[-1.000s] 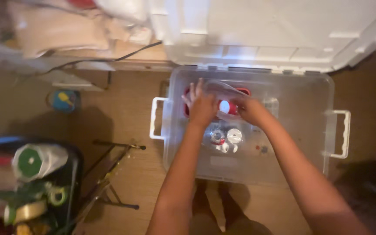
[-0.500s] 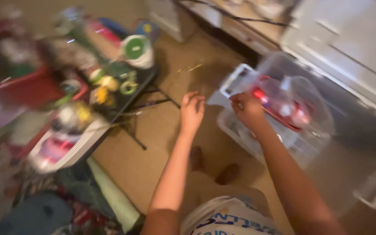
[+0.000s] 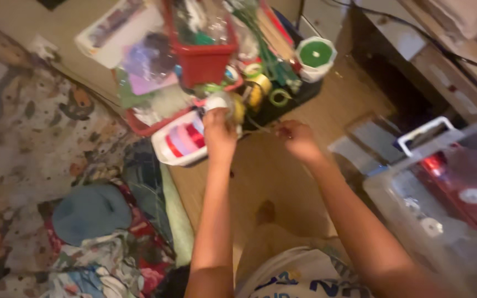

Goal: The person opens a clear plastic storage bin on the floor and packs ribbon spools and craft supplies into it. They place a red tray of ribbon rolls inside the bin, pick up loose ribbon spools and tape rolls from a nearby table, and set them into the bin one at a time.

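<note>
Both hands swung from the clear plastic storage bin (image 3: 415, 204) to the craft pile: left hand (image 3: 219, 129) grips a small white roll (image 3: 216, 102), right hand (image 3: 298, 138) loosely curled, grip unclear.

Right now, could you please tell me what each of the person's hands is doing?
Left hand: closed on a small white roll.
Right hand: fingers curled, seemingly pinching a thin strand; too blurred to confirm.

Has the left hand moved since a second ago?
Yes. The left hand has left the clear storage bin and now reaches the cluttered tray.
</note>
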